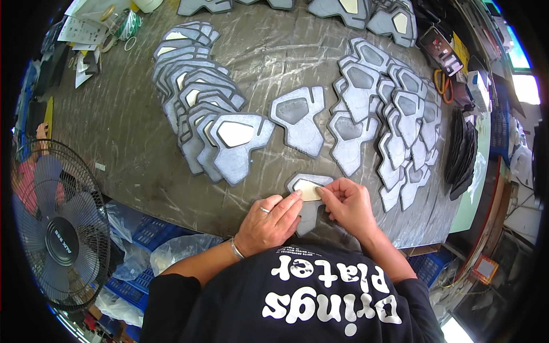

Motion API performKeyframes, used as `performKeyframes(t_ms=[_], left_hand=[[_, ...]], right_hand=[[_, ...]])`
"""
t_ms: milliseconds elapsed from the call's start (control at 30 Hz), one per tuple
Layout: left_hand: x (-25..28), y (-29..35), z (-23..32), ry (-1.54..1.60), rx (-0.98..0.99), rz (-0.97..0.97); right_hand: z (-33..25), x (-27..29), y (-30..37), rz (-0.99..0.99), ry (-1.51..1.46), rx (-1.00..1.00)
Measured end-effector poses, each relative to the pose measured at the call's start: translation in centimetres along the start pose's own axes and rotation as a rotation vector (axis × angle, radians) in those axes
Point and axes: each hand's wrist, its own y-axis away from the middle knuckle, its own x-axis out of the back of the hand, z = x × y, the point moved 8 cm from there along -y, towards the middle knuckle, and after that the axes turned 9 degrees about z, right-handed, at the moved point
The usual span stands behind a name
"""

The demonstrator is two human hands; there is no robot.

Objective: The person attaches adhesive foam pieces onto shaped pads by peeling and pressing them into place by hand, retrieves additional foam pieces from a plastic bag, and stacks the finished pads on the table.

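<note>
In front of my body lies a grey pad with a dark edge (309, 219), partly covered by my hands. A cream insert (309, 191) sits at the recess in its upper part. My right hand (350, 207) pinches the insert's right end between thumb and fingers. My left hand (271, 219), with a ring and a bracelet, is closed at the insert's left side, its fingertips touching the insert. A loose grey pad with an unfilled recess (298, 121) lies just beyond. To its left, overlapping pads with cream inserts (235, 134) form a curved row.
Grey pads with bare recesses (408, 104) overlap on the right. More pads (343, 12) lie along the far edge. Orange-handled scissors (443, 87), a phone (440, 50) and a black stack (461, 153) are at the right. A fan (61, 240) stands left, near blue crates (153, 231).
</note>
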Motion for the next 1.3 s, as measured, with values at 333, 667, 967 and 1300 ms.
performKeyframes(t_ms=[333, 667, 967, 1300], left_hand=[[-0.6, 0.0, 0.0, -0.083, -0.054, -0.014], [-1.0, -0.6, 0.8, -0.235, -0.048, -0.056], [3.4, 0.1, -1.8, 0.169, 0.364, 0.31], [9.0, -3.2, -7.4, -0.317, 0.463, 0.458]], right_hand=[[0.5, 0.4, -0.4, 0.107, 0.08, 0.085], [-5.1, 2.0, 1.2, 0.329, 0.53, 0.571], [-4.9, -0.9, 0.5, -0.193, 0.166, 0.376], [-9.2, -1.6, -2.6, 0.373, 0.677, 0.828]])
